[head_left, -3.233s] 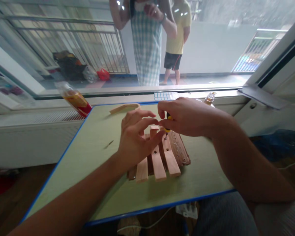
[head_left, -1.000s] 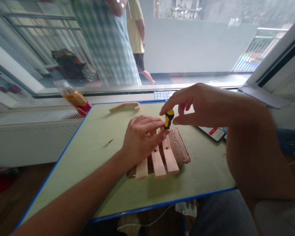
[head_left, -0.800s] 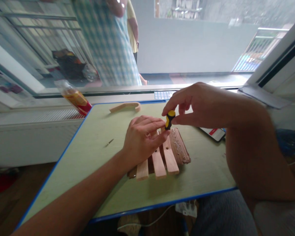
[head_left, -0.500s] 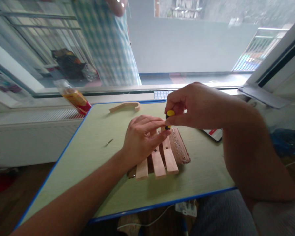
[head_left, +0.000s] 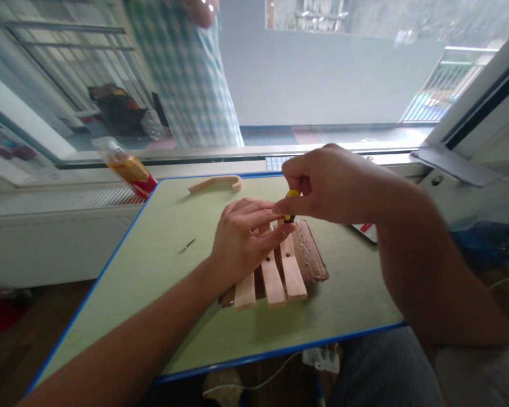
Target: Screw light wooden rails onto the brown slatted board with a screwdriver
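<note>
My right hand (head_left: 322, 183) grips a short screwdriver (head_left: 292, 210) with a yellow and black handle, held upright over the wooden strips. Its tip is hidden. Beneath it, my left hand (head_left: 248, 237) lies over the pieces, thumb and forefinger closed around the far end of the right wooden strip (head_left: 292, 274), close to the screwdriver. A middle wooden strip (head_left: 272, 282) and a left wooden strip (head_left: 245, 291) stick out toward me. Dark holes show in two of the strips. Under them lies a rough brown board (head_left: 311, 254) with small holes.
A bent wooden strip (head_left: 216, 182) lies at the back of the blue-edged table (head_left: 152, 294). On the left rests a small thin metal piece (head_left: 188, 245). A yellow and red package (head_left: 131, 172) stands beyond the left edge. Behind the window is a person in checked clothing (head_left: 190, 79).
My right hand has turned on the screwdriver handle, its fingers shifting left and covering more of the yellow top. The left hand and strips stay almost still.
</note>
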### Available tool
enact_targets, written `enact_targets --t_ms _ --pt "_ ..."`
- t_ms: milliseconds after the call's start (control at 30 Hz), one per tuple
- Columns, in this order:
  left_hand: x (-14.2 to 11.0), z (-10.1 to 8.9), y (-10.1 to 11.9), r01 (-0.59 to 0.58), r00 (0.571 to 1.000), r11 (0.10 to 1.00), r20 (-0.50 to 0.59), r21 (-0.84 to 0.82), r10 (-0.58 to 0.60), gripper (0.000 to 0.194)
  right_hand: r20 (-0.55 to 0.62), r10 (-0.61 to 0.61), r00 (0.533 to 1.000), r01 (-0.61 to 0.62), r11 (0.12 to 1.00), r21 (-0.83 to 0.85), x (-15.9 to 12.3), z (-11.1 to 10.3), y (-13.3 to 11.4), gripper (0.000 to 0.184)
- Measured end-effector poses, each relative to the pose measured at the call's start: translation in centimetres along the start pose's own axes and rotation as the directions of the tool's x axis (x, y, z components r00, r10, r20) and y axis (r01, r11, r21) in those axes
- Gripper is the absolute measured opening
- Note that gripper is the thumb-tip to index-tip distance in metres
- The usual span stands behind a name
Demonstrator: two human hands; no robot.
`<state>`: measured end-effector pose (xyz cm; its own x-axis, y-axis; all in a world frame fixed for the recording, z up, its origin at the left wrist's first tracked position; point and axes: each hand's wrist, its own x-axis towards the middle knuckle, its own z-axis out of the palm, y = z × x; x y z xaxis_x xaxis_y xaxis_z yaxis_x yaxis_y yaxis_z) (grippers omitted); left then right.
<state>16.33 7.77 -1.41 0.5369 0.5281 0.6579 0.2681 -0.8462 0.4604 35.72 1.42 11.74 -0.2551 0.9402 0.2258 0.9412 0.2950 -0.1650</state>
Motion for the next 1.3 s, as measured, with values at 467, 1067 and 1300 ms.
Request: enact_targets --t_ms 467,1067,1300 --pt "-0.1 -0.2 -0.2 0.0 1.0 1.0 0.03 -0.013 0.001 0.018 0.04 -0.21 0.977 0.199 0.961 0.191 -0.5 -0.8 1.5 0.033" --pt "-0.1 -0.2 0.0 -0.017 0.999 0.999 0.041 0.03 0.016 0.023 0.014 -0.102 0.995 0.1 0.989 0.105 -0.3 -0.5 0.9 0.016" --pt "-0.1 0.0 -0.2 -0.026 0.999 0.999 0.027 0.027 0.025 0.028 -0.029 -0.01 1.0 0.01 1.0 0.0 0.0 -0.1 0.4 0.034"
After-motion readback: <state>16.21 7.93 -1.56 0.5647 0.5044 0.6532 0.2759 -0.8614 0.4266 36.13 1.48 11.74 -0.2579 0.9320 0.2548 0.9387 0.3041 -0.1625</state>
